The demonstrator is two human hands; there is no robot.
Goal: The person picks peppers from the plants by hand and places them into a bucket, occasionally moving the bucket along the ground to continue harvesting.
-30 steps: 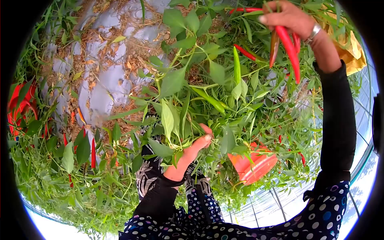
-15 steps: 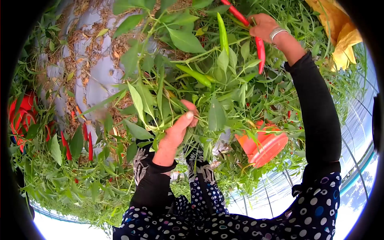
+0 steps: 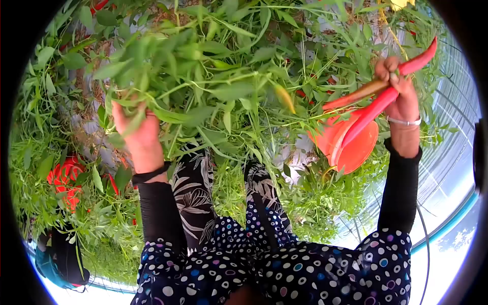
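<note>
My right hand [image 3: 399,94], with a bangle at the wrist, is closed around several red chillies [image 3: 368,116], one of them brownish. They jut out on both sides of the fingers, above an orange-red bucket [image 3: 357,147] tipped among the plants. On the other side, my left hand [image 3: 137,127] is closed on leafy chilli stems [image 3: 168,109], partly covered by leaves. A yellowish-green chilli [image 3: 283,97] hangs from the plant between my two hands.
Dense chilli plants [image 3: 229,46] fill the ground ahead. Red netting or a bag [image 3: 66,180] lies at the left. Below it is part of a person in dark and teal clothing [image 3: 63,259]. Pale netting [image 3: 432,152] stretches along the right.
My right hand has come down and toward the bucket with the red chillies. My left hand has moved left and up into the leaves. The view has shifted, and the person at lower left shows more.
</note>
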